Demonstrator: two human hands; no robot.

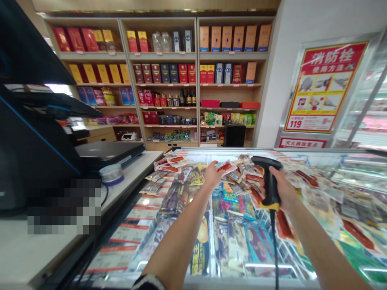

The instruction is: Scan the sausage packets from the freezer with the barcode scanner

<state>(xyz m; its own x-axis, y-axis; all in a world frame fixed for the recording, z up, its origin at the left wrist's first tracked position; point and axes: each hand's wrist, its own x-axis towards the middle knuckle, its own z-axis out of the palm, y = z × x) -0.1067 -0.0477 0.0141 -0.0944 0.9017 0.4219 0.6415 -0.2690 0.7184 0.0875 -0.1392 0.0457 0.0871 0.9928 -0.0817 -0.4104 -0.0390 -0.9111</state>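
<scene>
Barcode scanner [271, 187] stands upright above the right-of-middle part of the freezer [208, 152], its handle wrapped by the fingers of the right hand [284, 187], which is closed round it; the grip is shaped like a pistol's, so this hold presumably leaves the head free to aim, and it points toward the freezer's left side. Its cord [273, 241] drops from the handle's base toward the freezer's near edge, out of the hand's way. Over the middle of the freezer, the left hand [212, 175] is partly closed and seems to pinch one end of a sausage packet [227, 166], perhaps so that most of the wrapper stays uncovered. More sausage packs [173, 163] lie toward the freezer's back left, apparently on its glass top, while bagged ice creams [237, 233] show inside it. Left of the freezer, a counter [21, 257] bears a roll of tape [111, 174], likely kept within reach. Behind the freezer, shelves [169, 56] carry boxes with their fronts facing out, probably for easy reading, and a red poster [326, 86] hangs to their right.
</scene>
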